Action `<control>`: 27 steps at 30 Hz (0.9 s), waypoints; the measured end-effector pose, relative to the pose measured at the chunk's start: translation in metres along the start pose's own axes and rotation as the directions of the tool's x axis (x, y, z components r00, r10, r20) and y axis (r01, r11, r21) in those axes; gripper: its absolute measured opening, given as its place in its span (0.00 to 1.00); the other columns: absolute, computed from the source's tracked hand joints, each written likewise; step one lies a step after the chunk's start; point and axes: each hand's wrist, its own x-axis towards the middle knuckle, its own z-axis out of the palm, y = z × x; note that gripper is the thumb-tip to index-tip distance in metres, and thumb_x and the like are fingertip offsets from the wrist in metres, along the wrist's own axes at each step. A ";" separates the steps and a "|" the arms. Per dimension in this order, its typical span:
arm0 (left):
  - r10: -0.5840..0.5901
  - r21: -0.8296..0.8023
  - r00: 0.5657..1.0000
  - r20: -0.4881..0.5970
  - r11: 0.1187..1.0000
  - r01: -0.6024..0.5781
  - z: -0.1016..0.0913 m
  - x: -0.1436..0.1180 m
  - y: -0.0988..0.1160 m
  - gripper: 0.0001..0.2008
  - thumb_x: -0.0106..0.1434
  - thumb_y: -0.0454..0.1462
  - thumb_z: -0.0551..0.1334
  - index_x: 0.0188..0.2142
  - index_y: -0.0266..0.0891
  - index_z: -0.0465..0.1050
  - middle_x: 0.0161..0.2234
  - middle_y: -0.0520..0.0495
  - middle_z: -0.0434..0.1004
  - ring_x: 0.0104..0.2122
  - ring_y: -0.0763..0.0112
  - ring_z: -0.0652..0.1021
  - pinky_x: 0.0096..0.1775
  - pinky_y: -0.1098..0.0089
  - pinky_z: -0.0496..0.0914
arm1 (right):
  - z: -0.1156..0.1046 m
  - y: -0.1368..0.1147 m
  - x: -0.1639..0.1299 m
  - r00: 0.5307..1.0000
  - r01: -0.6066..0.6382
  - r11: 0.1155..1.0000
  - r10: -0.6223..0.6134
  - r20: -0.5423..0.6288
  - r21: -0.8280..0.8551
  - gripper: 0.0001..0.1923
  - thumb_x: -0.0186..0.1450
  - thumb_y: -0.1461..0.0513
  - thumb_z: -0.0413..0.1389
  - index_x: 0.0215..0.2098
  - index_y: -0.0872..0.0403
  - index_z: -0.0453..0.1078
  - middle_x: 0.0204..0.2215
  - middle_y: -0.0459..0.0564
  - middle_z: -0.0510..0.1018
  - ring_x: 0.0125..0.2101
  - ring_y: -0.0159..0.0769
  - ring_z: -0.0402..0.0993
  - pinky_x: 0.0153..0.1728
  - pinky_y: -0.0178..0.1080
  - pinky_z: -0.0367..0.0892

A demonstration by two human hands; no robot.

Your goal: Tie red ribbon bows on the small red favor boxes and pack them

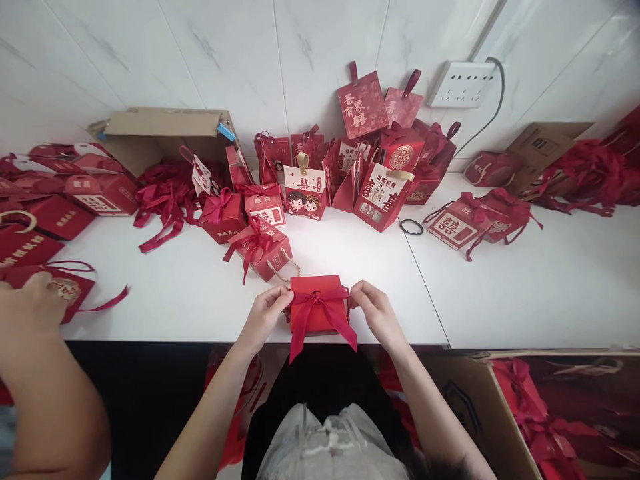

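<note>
I see my left hand (265,313) and my right hand (376,312) on either side of a small red box (316,303) that sits at the near edge of the white table (525,280), right in front of me. A red ribbon (320,313) is tied in a bow across the front of the box, its two tails hanging down over the table edge. My left fingers are pinched nearly shut on the left loop of the bow, and my right fingers are curled in close on the right loop, so both hands have hold of the ribbon with the box between them. Just behind the box lies another red box with a bow and a cord handle (260,248). Farther back, against the tiled wall, a cluster of red gift bags (380,190) stands upright, with a black hair tie (411,227) lying beside them on the table. A cardboard box (165,137) lies on its side at the back left. At the far left another person's hand (30,303) rests on a flat red bag (70,290).
</note>
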 end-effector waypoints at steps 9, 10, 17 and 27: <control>0.091 0.131 0.995 -0.029 0.988 -0.087 0.008 0.002 0.009 0.17 0.61 0.42 0.56 0.20 0.39 0.56 0.19 0.56 0.55 0.20 0.77 0.60 0.24 0.73 0.58 | -0.004 0.000 -0.004 0.894 0.390 0.843 -0.251 0.371 -0.370 0.56 0.51 0.57 0.66 0.65 0.48 0.33 0.61 0.59 0.51 0.60 0.48 0.54 0.58 0.51 0.58; 0.153 0.194 0.987 -0.046 0.971 -0.142 0.012 0.002 0.013 0.16 0.61 0.41 0.56 0.20 0.39 0.55 0.19 0.56 0.54 0.20 0.77 0.60 0.24 0.73 0.57 | -0.004 -0.002 -0.006 0.896 0.415 0.815 -0.290 0.336 -0.404 0.55 0.52 0.59 0.65 0.65 0.47 0.33 0.60 0.59 0.52 0.60 0.48 0.55 0.57 0.51 0.60; 0.885 0.564 0.400 0.238 0.210 -0.798 0.062 -0.013 0.060 0.11 0.57 0.29 0.58 0.23 0.40 0.58 0.20 0.54 0.60 0.22 0.75 0.64 0.27 0.70 0.62 | -0.030 -0.024 -0.031 0.598 0.639 0.414 -0.798 0.080 -0.648 0.47 0.59 0.68 0.58 0.65 0.43 0.34 0.61 0.57 0.51 0.62 0.49 0.50 0.55 0.57 0.61; 0.776 0.499 0.474 0.415 0.242 -0.832 0.127 0.015 0.084 0.14 0.58 0.39 0.54 0.17 0.42 0.56 0.17 0.52 0.62 0.20 0.71 0.66 0.31 0.66 0.63 | -0.087 -0.046 -0.104 0.537 0.271 0.483 -0.794 -0.286 -0.832 0.46 0.50 0.60 0.67 0.60 0.38 0.47 0.59 0.54 0.56 0.59 0.56 0.55 0.53 0.62 0.61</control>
